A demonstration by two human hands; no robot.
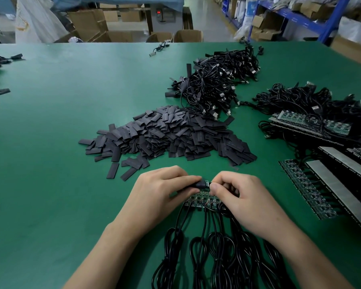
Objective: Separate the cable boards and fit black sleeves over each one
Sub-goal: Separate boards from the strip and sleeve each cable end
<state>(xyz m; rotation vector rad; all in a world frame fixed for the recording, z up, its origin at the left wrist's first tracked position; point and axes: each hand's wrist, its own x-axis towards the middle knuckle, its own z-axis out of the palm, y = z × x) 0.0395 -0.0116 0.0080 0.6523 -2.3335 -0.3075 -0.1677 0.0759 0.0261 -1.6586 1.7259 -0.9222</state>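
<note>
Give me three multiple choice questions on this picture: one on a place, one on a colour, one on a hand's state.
1. Where does the pile of loose sleeves lie? A. beyond the right hand, mid-table; B. on the floor; C. in a box.
2. What colour is the table? A. white; B. green; C. red.
3. What is the left hand doing? A. lying flat; B. holding scissors; C. pinching a black sleeve.
Answers: 1 A, the heap sits past both hands; 2 B, its mat is green; 3 C, its fingertips grip the sleeve at the cable board.
</note>
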